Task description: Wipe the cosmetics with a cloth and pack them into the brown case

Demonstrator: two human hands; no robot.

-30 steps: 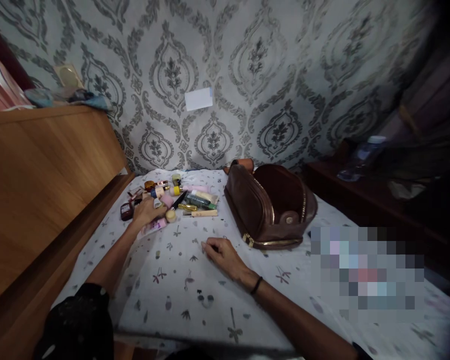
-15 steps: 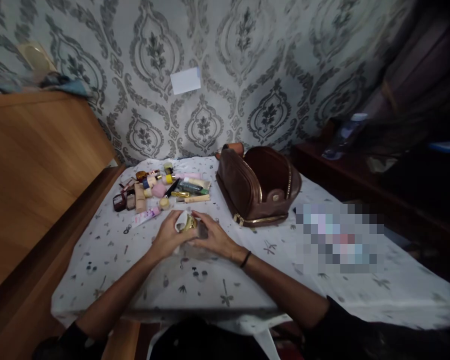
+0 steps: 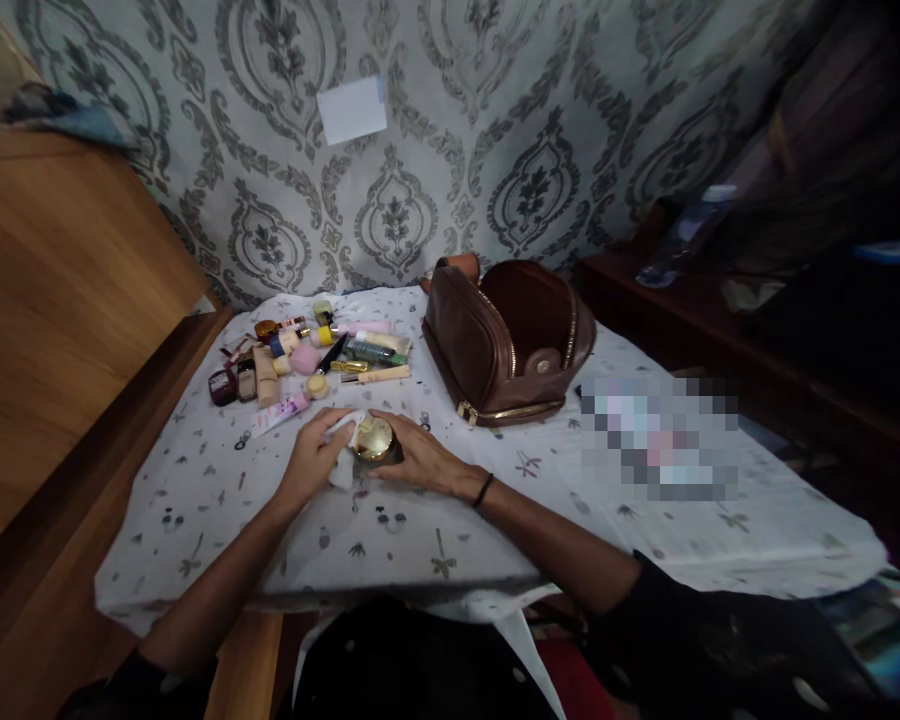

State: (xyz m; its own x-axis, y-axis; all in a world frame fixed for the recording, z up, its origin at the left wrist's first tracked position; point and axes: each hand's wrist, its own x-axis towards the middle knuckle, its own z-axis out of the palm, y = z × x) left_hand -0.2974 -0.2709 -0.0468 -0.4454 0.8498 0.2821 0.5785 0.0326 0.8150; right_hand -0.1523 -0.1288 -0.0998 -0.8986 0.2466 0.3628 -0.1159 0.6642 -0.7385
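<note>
Near the middle of the patterned white cloth, my right hand (image 3: 424, 458) is wrapped round a dark jar with a shiny gold lid (image 3: 375, 438), its lid facing up. My left hand (image 3: 313, 452) pinches a white wipe (image 3: 343, 462) against the jar's left side. Behind my hands lie several cosmetics, among them a pink and white tube (image 3: 281, 412), a beige tube (image 3: 266, 376) and a small round cream-coloured pot (image 3: 317, 386). A brown leather bag (image 3: 487, 345) stands unzipped behind my right hand.
The cloth-covered table (image 3: 442, 520) reaches to my lap. At its right lies a pixelated, unreadable item (image 3: 656, 435). A wooden cabinet (image 3: 67, 320) stands on the left. A clear bottle (image 3: 682, 240) is on a dark surface at the back right.
The jar's gold lid now shows fully, facing up, where my fingers and the wipe partly covered it. The wipe has moved to its left side. The whole view has tilted slightly down.
</note>
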